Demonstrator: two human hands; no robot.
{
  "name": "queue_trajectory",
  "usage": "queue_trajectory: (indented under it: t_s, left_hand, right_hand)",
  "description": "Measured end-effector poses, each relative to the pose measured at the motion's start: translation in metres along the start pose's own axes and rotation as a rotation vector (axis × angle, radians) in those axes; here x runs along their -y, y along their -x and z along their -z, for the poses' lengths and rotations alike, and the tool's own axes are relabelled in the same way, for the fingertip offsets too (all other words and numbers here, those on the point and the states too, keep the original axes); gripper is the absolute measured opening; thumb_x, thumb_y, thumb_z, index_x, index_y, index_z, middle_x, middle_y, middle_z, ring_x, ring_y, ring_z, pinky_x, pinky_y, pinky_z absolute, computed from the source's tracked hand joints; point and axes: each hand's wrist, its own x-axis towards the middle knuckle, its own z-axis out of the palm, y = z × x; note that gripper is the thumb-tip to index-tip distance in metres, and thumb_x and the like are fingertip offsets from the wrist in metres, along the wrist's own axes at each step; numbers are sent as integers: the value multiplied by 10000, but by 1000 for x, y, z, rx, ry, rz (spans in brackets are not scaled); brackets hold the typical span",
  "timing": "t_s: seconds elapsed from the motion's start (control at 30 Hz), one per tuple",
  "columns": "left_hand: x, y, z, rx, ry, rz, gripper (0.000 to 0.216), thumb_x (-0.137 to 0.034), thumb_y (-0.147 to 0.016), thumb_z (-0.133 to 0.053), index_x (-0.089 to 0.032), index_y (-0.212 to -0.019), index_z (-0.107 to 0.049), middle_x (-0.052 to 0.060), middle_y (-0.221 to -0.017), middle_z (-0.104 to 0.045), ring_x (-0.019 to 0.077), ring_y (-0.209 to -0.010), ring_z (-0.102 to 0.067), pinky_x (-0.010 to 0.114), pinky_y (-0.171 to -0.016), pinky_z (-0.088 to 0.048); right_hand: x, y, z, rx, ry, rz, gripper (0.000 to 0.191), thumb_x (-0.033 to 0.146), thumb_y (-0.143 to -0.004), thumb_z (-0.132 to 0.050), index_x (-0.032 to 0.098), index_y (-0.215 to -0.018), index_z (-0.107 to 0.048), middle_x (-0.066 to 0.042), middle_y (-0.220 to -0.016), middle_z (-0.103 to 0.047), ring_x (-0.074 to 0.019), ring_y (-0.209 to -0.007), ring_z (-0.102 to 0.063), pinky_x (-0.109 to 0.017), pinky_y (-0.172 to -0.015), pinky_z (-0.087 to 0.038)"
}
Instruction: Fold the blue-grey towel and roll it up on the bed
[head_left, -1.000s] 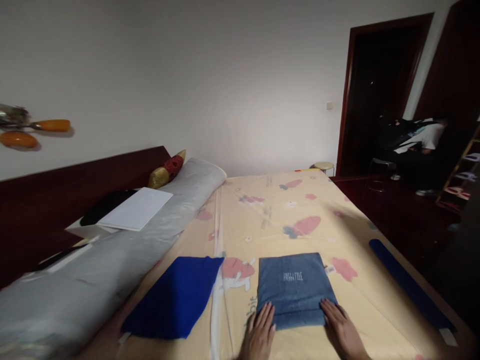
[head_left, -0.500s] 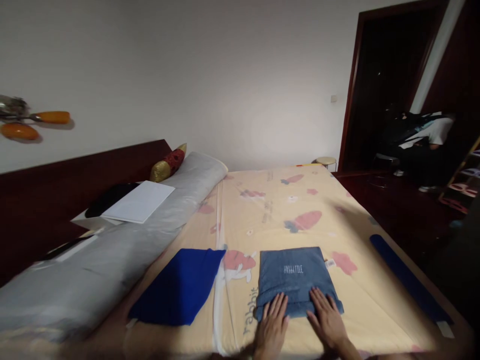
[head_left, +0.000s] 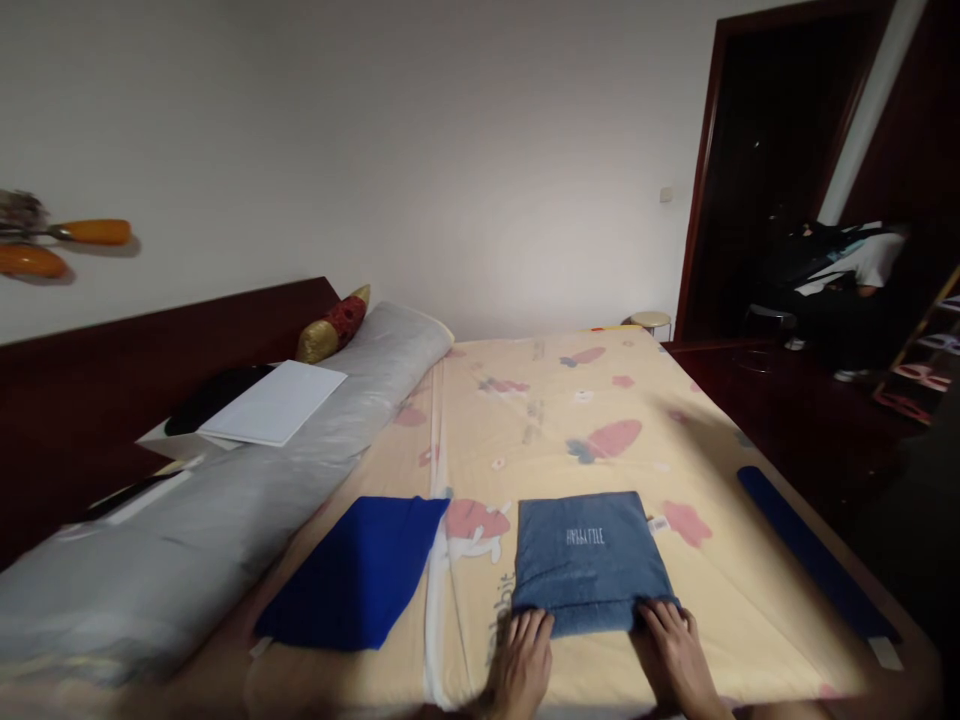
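A folded grey-blue towel (head_left: 589,555) with small white lettering lies on the yellow patterned bed sheet (head_left: 570,420), close to the near edge. My left hand (head_left: 521,665) rests at the towel's near left corner, its fingers curled onto the edge. At the near right corner my right hand (head_left: 675,655) has its fingertips tucked at the towel's edge. A folded bright blue cloth (head_left: 360,570) lies flat to the left of the towel, untouched.
A long grey bolster (head_left: 225,510) runs along the dark wooden headboard (head_left: 150,350), with a white board (head_left: 274,402) and a red-gold cushion (head_left: 334,325) beside it. A dark blue strip (head_left: 814,560) lies at the bed's right edge. Beyond are a round stool (head_left: 650,320) and a dark doorway (head_left: 772,150).
Both hands lay flat on the towel's near part half a second ago; they have slid back and apart to its near corners. The towel has stayed in place.
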Motion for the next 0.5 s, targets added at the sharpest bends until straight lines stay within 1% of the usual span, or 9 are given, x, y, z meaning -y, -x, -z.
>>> queue_trajectory:
  t_s: [0.07,0.1,0.17,0.23,0.27,0.33,0.43,0.47,0.5]
  left_hand:
    - [3,0,5,56,36,-32,538,-130,-810,-473,-325,-1308,-524,-25,-1279,-652,180,-1157,-574,350,-1047,-421]
    - [3,-2,7,79,48,-13,566,-114,-796,-466,-327,-1318,-514,-26,-1300,-640,181,-1175,-564,355,-1061,-411]
    - [0,-10,11,145,72,89,555,-100,-800,-443,-331,-1296,-536,-27,-1303,-639,180,-1192,-557,367,-1082,-392]
    - [-4,-24,12,244,98,181,513,-101,-831,-404,-311,-1273,-558,-14,-1311,-637,182,-1238,-532,390,-1114,-362]
    - [-5,-32,13,289,109,202,508,-90,-835,-387,-299,-1263,-567,-7,-1314,-638,182,-1261,-519,403,-1127,-347]
    - [-5,-48,14,351,119,202,509,-49,-808,-383,-278,-1204,-607,9,-1266,-669,182,-1247,-537,411,-1120,-356]
    - [-2,-63,15,387,106,187,435,-28,-749,-429,-244,-1022,-691,45,-1052,-748,207,-1078,-645,434,-1053,-428]
    - [-2,-65,15,389,97,190,424,-29,-747,-429,-230,-1007,-697,61,-1032,-752,222,-1064,-653,456,-1048,-434]
    - [-5,-65,15,384,88,196,437,-31,-756,-417,-216,-1041,-691,80,-1072,-744,239,-1095,-643,478,-1057,-428]
  right_hand:
    - [1,2,-2,-34,-13,-35,399,254,-844,-488,312,-1229,-575,-15,-1199,-680,-209,-1091,-591,-360,-961,-343]
    - [3,1,-2,-41,-17,-46,409,246,-842,-482,311,-1236,-571,-12,-1202,-679,-206,-1095,-587,-358,-963,-340]
    - [6,-7,1,-11,-23,-62,394,224,-831,-474,308,-1199,-591,-4,-1171,-688,-197,-1071,-589,-354,-958,-342]
    - [11,-21,7,54,-3,-90,360,183,-798,-472,290,-1102,-633,-10,-1108,-700,-200,-1023,-594,-362,-929,-354]
    - [12,-29,10,82,14,-108,341,162,-772,-474,273,-1040,-653,-22,-1075,-703,-210,-1001,-596,-371,-909,-359]
    - [13,-44,14,120,47,-133,316,120,-710,-476,236,-926,-675,-51,-989,-714,-230,-951,-606,-386,-864,-368]
    - [13,-58,15,141,69,-149,275,84,-644,-477,203,-783,-682,-75,-784,-713,-246,-819,-624,-402,-801,-381]
    - [14,-59,14,140,75,-155,277,79,-635,-476,198,-774,-684,-86,-774,-713,-256,-811,-627,-411,-799,-386]
    - [17,-59,14,132,77,-160,296,76,-637,-472,191,-801,-691,-103,-820,-722,-270,-838,-631,-424,-813,-389]
